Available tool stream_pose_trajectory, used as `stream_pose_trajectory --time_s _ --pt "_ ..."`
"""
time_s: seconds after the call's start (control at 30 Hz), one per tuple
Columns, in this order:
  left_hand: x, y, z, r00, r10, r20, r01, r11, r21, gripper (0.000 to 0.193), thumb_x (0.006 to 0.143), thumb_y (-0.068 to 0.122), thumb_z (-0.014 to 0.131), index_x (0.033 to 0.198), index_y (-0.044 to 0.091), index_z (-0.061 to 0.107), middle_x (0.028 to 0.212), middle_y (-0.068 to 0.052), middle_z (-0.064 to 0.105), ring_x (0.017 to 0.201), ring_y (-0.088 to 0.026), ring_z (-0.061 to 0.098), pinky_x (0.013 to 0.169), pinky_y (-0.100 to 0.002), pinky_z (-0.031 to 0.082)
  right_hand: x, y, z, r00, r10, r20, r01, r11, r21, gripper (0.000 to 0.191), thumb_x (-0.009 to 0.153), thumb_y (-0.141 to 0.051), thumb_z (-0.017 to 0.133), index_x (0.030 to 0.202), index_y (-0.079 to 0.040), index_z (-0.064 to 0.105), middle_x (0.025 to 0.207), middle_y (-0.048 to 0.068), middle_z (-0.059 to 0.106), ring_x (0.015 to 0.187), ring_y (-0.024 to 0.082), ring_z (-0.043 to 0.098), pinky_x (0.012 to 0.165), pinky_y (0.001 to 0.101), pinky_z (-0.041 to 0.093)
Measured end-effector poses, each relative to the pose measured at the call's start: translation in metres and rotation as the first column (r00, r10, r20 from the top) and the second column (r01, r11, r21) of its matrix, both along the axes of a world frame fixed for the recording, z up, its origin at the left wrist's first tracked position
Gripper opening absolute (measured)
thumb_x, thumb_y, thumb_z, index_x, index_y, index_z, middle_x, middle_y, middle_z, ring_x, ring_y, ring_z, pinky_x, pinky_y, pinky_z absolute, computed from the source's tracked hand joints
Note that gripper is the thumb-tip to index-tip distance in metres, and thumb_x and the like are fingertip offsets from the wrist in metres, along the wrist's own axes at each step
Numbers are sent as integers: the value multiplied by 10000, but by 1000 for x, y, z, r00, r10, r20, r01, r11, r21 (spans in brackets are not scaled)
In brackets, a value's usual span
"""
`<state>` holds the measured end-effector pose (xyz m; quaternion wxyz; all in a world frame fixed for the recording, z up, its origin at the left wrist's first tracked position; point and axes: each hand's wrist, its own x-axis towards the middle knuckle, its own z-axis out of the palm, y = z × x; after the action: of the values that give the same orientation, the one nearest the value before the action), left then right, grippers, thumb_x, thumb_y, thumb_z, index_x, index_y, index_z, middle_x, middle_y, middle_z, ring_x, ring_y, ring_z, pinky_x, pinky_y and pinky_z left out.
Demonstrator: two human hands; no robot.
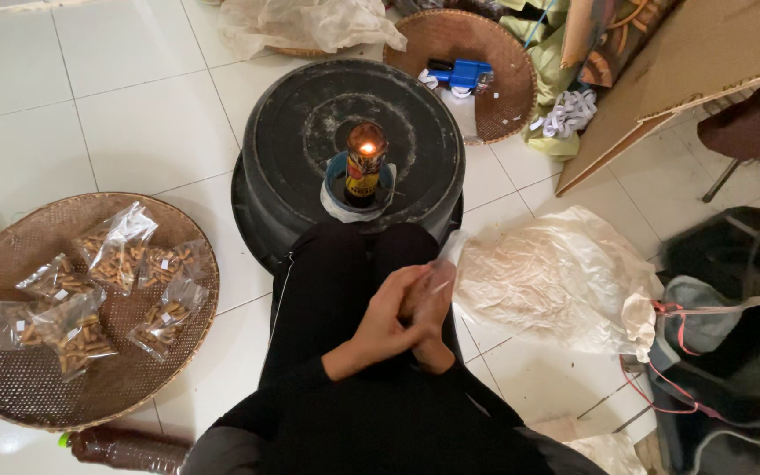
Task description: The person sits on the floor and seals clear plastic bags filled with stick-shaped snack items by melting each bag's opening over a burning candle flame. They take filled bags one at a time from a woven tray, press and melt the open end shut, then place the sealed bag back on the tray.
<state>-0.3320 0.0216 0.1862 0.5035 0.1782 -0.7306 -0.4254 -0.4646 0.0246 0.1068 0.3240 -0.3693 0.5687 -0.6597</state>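
Observation:
My left hand and my right hand are pressed together over my lap, holding a small clear plastic packet between them; its top edge sticks up past my fingers. Just beyond my knees a lit candle burns in a can set in a small blue dish, on top of an upturned black tub. On my left a round woven tray carries several sealed clear packets of brown snack sticks.
A big crumpled plastic bag lies right of my knee. A second woven tray with a blue tool sits behind the tub. Cardboard, cloth, a dark bag and a brown bottle crowd the edges.

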Motion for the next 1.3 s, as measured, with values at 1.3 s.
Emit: stream_pose_trajectory --time_s 1.3 --pt "63 -48 84 839 445 313 -458 888 -35 311 843 126 781 1141 47 747 896 -87 745 803 -263 723 706 -377 552 -42 -20 125 857 389 -338 -389 919 71 421 920 -9 768 1333 -39 689 947 49 730 853 88 655 787 240 520"
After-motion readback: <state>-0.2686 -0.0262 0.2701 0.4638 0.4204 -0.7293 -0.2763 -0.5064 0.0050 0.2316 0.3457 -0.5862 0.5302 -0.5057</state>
